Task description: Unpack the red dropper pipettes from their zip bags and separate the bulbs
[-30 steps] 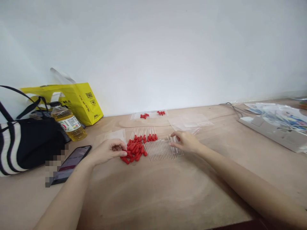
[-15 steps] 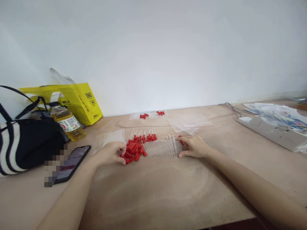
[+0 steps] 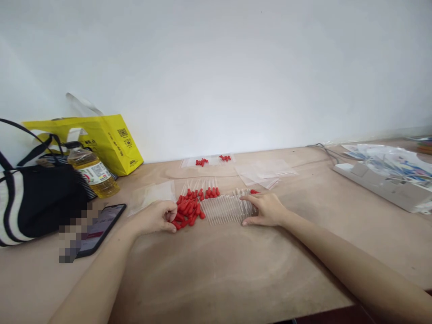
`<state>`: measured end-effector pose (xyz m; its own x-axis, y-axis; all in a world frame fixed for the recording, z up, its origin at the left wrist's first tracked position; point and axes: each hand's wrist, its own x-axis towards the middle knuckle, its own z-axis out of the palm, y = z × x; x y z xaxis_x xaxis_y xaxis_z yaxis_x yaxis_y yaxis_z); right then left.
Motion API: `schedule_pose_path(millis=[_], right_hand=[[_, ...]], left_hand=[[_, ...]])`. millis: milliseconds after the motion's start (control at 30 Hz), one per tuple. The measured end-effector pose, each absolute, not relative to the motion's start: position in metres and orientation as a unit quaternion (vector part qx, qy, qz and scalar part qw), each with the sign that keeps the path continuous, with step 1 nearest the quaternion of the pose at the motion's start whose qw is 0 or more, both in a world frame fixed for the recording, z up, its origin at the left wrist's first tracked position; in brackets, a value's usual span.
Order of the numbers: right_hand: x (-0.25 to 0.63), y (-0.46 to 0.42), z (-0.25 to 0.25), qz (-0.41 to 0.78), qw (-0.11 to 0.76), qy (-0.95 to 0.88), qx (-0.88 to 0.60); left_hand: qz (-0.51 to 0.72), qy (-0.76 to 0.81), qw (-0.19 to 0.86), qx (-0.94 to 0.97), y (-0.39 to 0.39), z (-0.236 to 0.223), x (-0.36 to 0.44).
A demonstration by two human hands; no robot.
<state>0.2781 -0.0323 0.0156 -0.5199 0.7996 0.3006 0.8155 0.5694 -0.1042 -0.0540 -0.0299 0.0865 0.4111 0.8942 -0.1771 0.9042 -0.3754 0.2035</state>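
A heap of red rubber bulbs (image 3: 186, 209) lies mid-table, several fitted on clear pointed dropper tubes (image 3: 201, 183) behind it. At its left edge my left hand (image 3: 158, 217) is curled with bent fingers against the bulbs; what lies inside the fingers is hidden. Right of the heap, clear tubes (image 3: 221, 210) lie side by side in a row. My right hand (image 3: 266, 209) spans the right end of this row, index finger at the far tips and thumb at the near tips. One red bulb (image 3: 254, 191) shows just beyond its index finger.
Clear plastic bags (image 3: 263, 171) lie behind, and more bags (image 3: 151, 198) at left. Farther back are two small red groups (image 3: 201, 162). A phone (image 3: 101, 229), dark bag (image 3: 43, 202), oil bottle (image 3: 94, 173) and yellow bag (image 3: 118, 144) stand left; a white box (image 3: 374, 186) lies right.
My right hand has moved slightly left along the row, and the tubes at that end now sit closer together. My left hand stays almost where it was beside the bulbs.
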Motion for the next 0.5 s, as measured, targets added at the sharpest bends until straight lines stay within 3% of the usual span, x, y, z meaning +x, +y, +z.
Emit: schedule_pose_path(millis=[500], right_hand=[[0.260,-0.034,0.007,-0.066,0.174,-0.842,-0.506]], left_hand=[[-0.001,0.537,0.142,0.831,-0.026,0.080,-0.055]])
